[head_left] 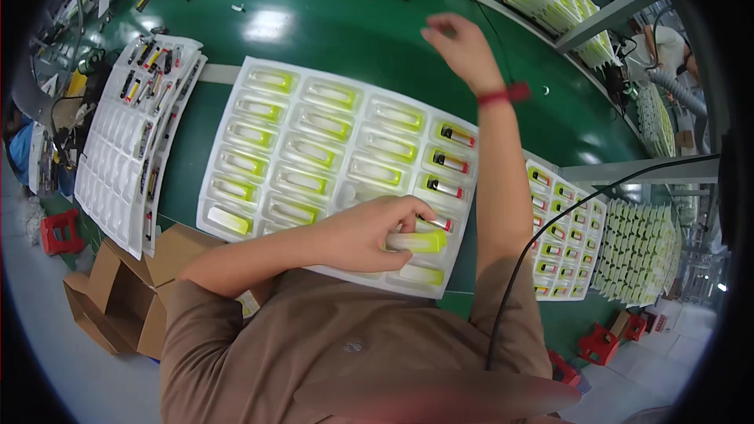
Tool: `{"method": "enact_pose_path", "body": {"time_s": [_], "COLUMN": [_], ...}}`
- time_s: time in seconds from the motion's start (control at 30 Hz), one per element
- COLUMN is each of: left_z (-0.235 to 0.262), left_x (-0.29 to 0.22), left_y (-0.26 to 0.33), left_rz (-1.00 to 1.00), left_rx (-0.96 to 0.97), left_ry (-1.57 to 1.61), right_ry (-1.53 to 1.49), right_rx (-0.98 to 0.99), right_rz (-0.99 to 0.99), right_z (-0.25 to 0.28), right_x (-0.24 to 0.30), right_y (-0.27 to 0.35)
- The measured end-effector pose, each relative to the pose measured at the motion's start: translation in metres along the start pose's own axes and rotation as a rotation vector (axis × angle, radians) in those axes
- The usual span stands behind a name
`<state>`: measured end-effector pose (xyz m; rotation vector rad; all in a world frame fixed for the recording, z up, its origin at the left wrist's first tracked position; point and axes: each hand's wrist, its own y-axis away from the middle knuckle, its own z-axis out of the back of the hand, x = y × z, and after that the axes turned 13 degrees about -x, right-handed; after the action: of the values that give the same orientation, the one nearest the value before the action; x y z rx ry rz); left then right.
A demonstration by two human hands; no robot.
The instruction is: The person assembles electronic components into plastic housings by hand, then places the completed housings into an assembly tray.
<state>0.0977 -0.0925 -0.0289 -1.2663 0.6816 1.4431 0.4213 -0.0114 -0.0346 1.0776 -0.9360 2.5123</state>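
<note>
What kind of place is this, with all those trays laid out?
Most likely a factory packing line. A long green conveyor belt carries a white blister tray with yellow-green pockets, some holding small stick-shaped items. More filled trays lie beside it, and open cardboard boxes stand by the belt.

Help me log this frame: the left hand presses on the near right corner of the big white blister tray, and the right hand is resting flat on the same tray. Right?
Not quite. The head view shows the left hand on the near right corner of the white blister tray, but the right hand is not resting on it: it is raised over the green belt beyond the tray's far edge, fingers loosely curled.
</note>
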Motion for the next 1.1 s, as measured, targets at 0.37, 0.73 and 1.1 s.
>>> {"method": "enact_pose_path", "body": {"time_s": [0.37,0.73,1.1], "left_z": [0.047,0.073,0.075], "left_x": [0.005,0.014,0.03], "left_y": [0.048,0.016,0.031], "left_rz": [0.387,0.643,0.467], "left_rx": [-0.314,-0.575,-0.639], "left_ry": [0.522,0.826,1.023], "right_ry": [0.557,0.488,-0.018], "right_rx": [-0.184,-0.132,-0.068], "right_rz": [-0.257,-0.084,0.23], "right_z": [-0.152,-0.118,-0.049], "right_x": [-0.125,-0.163,-0.03], "right_y": [-0.093,-0.096,-0.042]}}
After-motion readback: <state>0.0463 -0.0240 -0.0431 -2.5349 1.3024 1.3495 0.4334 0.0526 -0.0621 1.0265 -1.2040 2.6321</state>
